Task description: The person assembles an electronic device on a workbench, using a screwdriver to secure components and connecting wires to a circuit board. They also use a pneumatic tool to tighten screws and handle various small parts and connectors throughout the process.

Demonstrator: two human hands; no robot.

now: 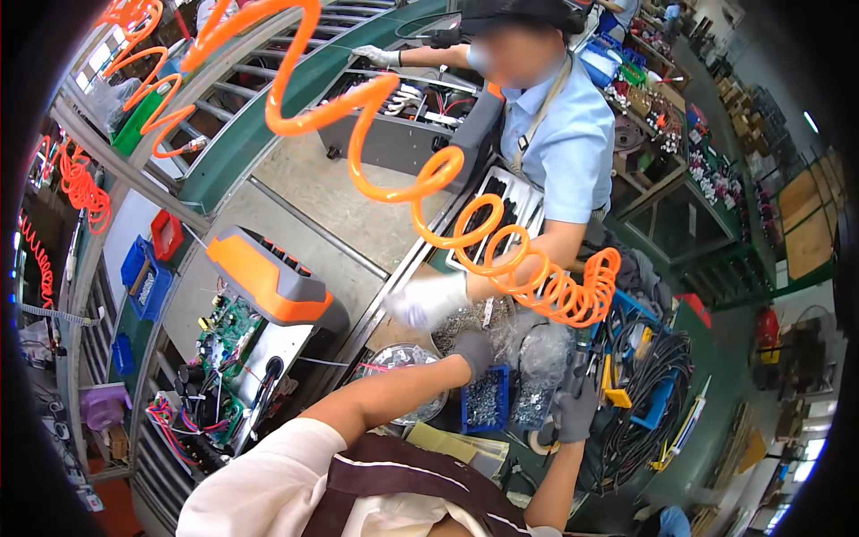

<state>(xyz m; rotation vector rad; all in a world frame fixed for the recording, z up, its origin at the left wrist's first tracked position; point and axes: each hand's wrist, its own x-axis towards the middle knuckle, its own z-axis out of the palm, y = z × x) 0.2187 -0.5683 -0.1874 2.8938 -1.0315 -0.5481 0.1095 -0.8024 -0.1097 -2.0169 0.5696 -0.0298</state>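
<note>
The right grip [571, 413] is closed on a dark gray tool [580, 362], its long side pointing away from the person. The left grip [474, 351] is near small metal bits [465, 320]; I can't tell if it holds any. Between the grips sits a blue bin [503, 396]. Just past the left grip, a co-worker's white glove [429, 300] crosses. Black cables [644, 421] pile right of the right grip.

One fisheye view, worn on the head, looks steeply down near the blue bin [504, 396], reaching far past it.
</note>
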